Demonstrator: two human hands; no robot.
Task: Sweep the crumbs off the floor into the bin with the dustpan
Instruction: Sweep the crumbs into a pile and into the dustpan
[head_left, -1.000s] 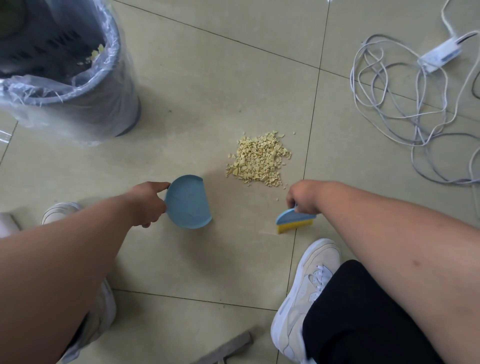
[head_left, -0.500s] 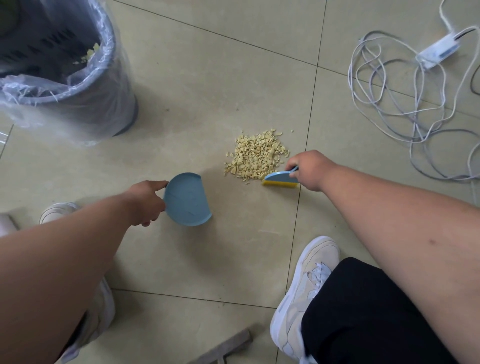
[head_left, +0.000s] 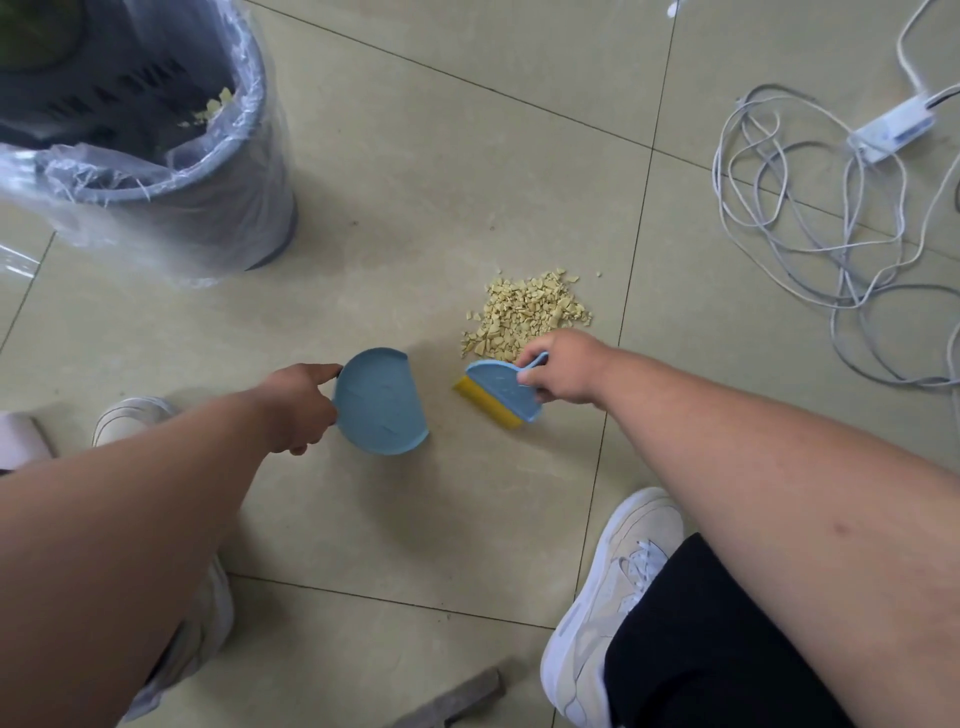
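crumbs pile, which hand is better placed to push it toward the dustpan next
Right. The right hand holds the brush just beside the crumbs; the left hand grips the dustpan, farther from the pile.

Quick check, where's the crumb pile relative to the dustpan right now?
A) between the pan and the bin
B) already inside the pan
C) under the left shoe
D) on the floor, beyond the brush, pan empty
D: the crumbs lie on the tile past the brush held by the right hand, while the dustpan in the left hand shows a bare blue surface.
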